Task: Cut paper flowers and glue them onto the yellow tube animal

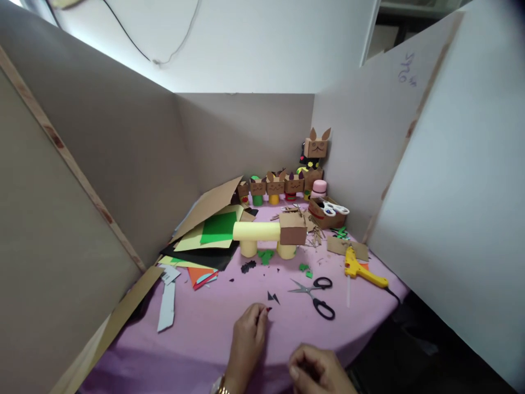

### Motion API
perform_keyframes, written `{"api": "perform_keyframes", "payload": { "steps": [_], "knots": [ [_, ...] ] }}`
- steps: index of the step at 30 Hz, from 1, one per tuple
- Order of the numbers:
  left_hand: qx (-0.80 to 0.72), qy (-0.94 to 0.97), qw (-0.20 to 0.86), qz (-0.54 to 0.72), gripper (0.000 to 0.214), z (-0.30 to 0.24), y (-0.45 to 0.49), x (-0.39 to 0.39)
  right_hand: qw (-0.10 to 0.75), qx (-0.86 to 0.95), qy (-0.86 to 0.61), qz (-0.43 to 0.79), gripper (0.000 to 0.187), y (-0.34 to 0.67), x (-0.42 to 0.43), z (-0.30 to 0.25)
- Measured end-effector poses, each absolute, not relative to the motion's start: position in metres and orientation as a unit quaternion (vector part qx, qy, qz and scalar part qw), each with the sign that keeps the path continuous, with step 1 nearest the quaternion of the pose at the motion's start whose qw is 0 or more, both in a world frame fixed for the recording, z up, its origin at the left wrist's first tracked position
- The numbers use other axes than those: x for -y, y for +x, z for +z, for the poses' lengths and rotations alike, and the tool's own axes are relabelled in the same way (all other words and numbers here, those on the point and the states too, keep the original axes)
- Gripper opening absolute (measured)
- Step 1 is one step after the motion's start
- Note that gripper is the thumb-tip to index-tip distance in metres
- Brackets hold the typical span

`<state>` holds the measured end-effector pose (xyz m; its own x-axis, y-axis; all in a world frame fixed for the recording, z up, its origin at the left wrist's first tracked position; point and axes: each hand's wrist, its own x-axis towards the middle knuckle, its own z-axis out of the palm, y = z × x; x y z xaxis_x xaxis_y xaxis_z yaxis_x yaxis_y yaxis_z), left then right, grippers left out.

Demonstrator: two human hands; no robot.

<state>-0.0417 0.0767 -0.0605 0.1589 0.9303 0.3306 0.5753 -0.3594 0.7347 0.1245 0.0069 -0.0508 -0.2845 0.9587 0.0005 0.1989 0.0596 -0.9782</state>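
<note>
My left hand [249,335] is over the front of the table, thumb and forefinger pressed together. A tiny dark red bit shows at its fingertips; I cannot make out what it is. My right hand [320,370] is lower right, fingers curled in, and what they hold, if anything, is hidden. Just beyond the left fingertips lie small black paper triangles [275,299]. Black-handled scissors [308,290] rest with blades apart, pointing left. Farther back stands a figure of yellow paper tubes [256,231] with a brown cardboard box head [292,229] at its right end.
A yellow glue gun [365,269] lies at right, its cord over the edge. Coloured paper sheets [219,229] pile up at left, near a white strip [166,306]. Cardboard animal figures [275,186] and a box with white scissors [328,214] stand behind. Partition walls enclose the table.
</note>
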Motion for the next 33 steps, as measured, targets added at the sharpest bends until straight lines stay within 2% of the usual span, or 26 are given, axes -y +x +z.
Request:
{"api": "perform_keyframes", "payload": {
  "steps": [3, 6, 11, 16, 19, 27, 33],
  "knots": [
    [-0.518, 0.714, 0.268, 0.387, 0.025, -0.059, -0.042, -0.079, 0.421, 0.648, -0.498, 0.394, 0.016, 0.119, -0.036, -0.041],
    [-0.510, 0.708, 0.310, 0.378, 0.027, -0.059, -0.042, -0.080, 0.430, 0.661, -0.511, 0.343, 0.018, 0.113, -0.066, -0.038],
    [-0.502, 0.698, 0.355, 0.368, 0.031, -0.059, -0.042, -0.082, 0.397, 0.695, -0.469, 0.373, 0.015, 0.107, -0.086, -0.052],
    [-0.487, 0.684, 0.399, 0.369, 0.032, -0.056, -0.040, -0.082, 0.448, 0.626, -0.427, 0.475, 0.024, 0.111, -0.086, -0.060],
    [-0.478, 0.682, 0.410, 0.373, 0.025, -0.055, -0.040, -0.081, 0.457, 0.590, -0.425, 0.512, 0.025, 0.113, -0.087, -0.060],
    [-0.495, 0.692, 0.339, 0.401, 0.016, -0.056, -0.040, -0.078, 0.418, 0.652, -0.439, 0.455, 0.025, 0.116, -0.084, -0.057],
    [-0.492, 0.642, 0.425, 0.407, 0.020, -0.058, -0.039, -0.080, 0.415, 0.677, -0.443, 0.416, 0.022, 0.119, -0.079, -0.056]
  ]
}}
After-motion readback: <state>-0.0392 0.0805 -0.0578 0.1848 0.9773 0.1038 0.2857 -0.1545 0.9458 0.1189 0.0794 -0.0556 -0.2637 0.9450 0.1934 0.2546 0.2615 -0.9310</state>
